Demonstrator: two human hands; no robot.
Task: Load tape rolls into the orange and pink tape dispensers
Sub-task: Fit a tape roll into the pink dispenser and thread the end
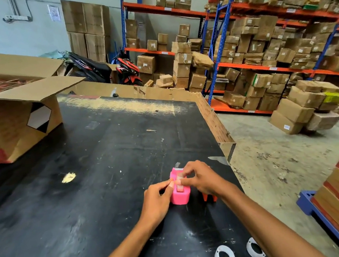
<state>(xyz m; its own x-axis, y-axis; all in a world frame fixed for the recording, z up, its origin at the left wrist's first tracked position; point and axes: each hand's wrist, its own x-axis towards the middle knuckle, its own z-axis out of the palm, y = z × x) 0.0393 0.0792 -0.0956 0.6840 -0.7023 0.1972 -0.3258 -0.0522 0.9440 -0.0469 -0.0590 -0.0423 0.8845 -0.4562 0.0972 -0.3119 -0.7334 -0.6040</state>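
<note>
Two hands work at a pink tape dispenser (179,192) low and right of centre in the frame.

It stands on the black counter (105,166); the left hand (156,201) pinches at its near left side, and the right hand (201,179) pinches what looks like a tape strip over its top. An orange dispenser (209,198) peeks out under the right wrist. Two white rings (224,256) lie at the bottom edge; an open cardboard box (13,121) sits at upper left.

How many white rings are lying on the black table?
2. One white ring lies near the table's front edge between the forearms; the other white ring sits just right of it, partly hidden behind the right forearm. More could be out of frame.
</note>
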